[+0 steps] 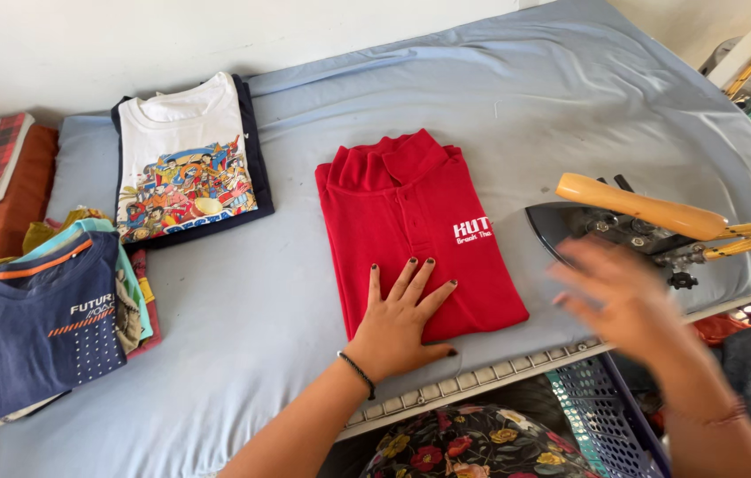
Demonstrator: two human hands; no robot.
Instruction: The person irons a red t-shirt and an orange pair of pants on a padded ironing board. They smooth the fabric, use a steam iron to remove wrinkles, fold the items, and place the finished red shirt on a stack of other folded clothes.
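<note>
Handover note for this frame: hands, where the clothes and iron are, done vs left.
Left hand: open, flat on the lower part of the folded red polo shirt, which lies on the blue padded board.
Right hand: blurred in motion, open, empty, close to the iron parked at the board's right side.
Done: red polo folded; folded white print t-shirt and the navy-topped pile lie at left.
Left: red polo not yet on a pile. Other clothes waiting: cannot tell.

A home ironing corner. A padded table under a pale blue sheet (517, 97) carries folded T-shirts (185, 159) at ten o'clock. A wooden-handled iron (623, 221) sits at three o'clock.
</note>
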